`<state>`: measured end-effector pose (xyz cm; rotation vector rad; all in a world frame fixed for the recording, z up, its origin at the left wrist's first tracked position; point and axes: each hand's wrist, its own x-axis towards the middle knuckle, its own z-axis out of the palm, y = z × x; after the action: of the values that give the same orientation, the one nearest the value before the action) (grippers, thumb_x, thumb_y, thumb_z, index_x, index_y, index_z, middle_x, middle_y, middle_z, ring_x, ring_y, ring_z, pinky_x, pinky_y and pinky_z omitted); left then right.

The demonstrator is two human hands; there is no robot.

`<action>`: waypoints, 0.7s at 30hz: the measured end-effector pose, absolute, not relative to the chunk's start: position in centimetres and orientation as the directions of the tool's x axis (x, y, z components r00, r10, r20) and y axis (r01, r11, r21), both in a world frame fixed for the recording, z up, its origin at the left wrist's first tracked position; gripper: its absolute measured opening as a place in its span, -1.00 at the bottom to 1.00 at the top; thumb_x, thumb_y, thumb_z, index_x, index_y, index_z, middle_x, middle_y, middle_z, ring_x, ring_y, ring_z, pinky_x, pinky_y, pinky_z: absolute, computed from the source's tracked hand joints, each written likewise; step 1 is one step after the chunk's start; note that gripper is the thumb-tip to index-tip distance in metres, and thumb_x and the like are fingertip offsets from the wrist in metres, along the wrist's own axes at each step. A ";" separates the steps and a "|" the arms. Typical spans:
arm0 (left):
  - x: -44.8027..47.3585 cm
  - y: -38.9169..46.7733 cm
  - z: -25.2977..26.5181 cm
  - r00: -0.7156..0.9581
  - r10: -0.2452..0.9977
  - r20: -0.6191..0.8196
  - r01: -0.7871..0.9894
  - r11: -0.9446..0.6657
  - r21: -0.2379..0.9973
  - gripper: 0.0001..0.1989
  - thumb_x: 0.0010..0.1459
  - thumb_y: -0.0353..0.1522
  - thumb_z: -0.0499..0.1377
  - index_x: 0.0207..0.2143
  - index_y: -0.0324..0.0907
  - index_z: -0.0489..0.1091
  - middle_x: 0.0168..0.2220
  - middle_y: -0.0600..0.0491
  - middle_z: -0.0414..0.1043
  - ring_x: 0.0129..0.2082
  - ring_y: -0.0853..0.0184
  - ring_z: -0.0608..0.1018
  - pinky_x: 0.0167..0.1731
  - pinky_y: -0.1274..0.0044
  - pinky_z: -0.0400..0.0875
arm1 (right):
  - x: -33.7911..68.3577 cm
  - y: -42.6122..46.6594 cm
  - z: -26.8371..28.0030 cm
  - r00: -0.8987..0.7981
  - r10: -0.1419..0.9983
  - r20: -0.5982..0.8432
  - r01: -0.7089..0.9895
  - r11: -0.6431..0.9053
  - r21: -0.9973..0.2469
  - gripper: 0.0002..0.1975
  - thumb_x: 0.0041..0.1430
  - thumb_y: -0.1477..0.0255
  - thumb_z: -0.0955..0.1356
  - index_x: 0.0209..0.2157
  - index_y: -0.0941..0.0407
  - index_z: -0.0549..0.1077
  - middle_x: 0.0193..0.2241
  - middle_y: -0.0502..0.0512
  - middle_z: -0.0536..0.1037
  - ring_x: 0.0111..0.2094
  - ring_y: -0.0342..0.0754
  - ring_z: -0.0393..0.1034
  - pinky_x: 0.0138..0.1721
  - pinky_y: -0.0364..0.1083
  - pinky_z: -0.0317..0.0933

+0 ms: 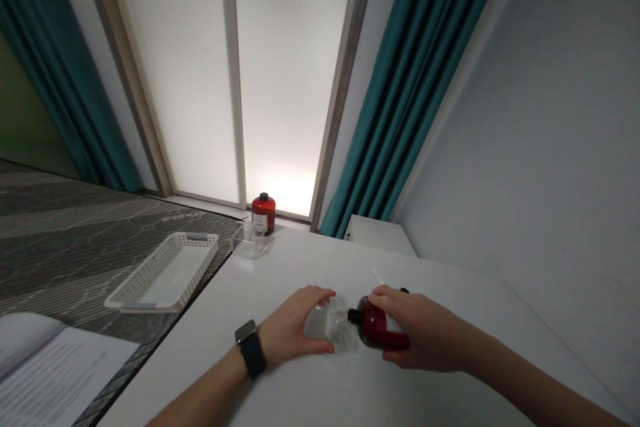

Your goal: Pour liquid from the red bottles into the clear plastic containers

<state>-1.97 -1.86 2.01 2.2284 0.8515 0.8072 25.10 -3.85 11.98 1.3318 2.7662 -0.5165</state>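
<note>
My left hand, with a dark watch on its wrist, curves its thumb and fingers around a clear, glass-like container. In my right hand is a dark red-brown bottle with a pale label, tipped onto its side. The bottle's black neck points left, at the clear container's near side; whether the two touch I cannot tell. Liquid passing between them cannot be made out. Behind my right hand show a thin whitish piece and a small black part, both mostly hidden.
A similar red bottle with a black cap stands at the table's far left corner, beside a clear box holding small items. On the dark patterned surface to the left lie a white basket and an open booklet. A white cabinet stands behind.
</note>
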 end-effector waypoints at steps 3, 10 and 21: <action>-2.0 -1.9 2.0 0.607 0.729 0.316 0.355 -0.606 0.712 -0.25 -0.03 -0.20 0.40 0.17 -0.10 0.19 0.07 -0.09 0.36 0.05 0.08 0.42 0.09 0.25 0.30 | 25.1 -3.9 12.0 -0.633 0.755 -0.169 0.767 0.581 -0.274 -0.37 -0.11 0.39 0.48 0.04 -0.01 0.28 0.00 0.10 0.42 -0.13 0.07 0.40 -0.19 -0.04 0.26; -2.1 -1.9 2.0 0.611 0.721 0.328 0.344 -0.614 0.710 -0.26 -0.02 -0.20 0.40 0.17 -0.11 0.18 0.07 -0.09 0.35 0.04 0.09 0.42 0.09 0.26 0.30 | 25.1 -3.9 11.9 -0.634 0.756 -0.160 0.764 0.582 -0.278 -0.39 -0.10 0.40 0.47 0.03 0.01 0.29 -0.01 0.11 0.42 -0.13 0.07 0.40 -0.19 -0.05 0.26; -2.0 -1.8 1.7 0.608 0.721 0.333 0.341 -0.616 0.710 -0.24 -0.03 -0.19 0.41 0.17 -0.13 0.19 0.06 -0.10 0.36 0.04 0.10 0.42 0.09 0.27 0.31 | 24.7 -3.9 12.6 -0.635 0.750 -0.187 0.762 0.568 -0.311 -0.39 -0.11 0.40 0.48 0.02 0.01 0.30 -0.02 0.10 0.43 -0.12 0.07 0.39 -0.18 -0.06 0.26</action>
<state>-1.98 -1.78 1.69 2.2331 0.8342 0.8248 24.71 -3.92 12.58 1.3272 2.7517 -0.5707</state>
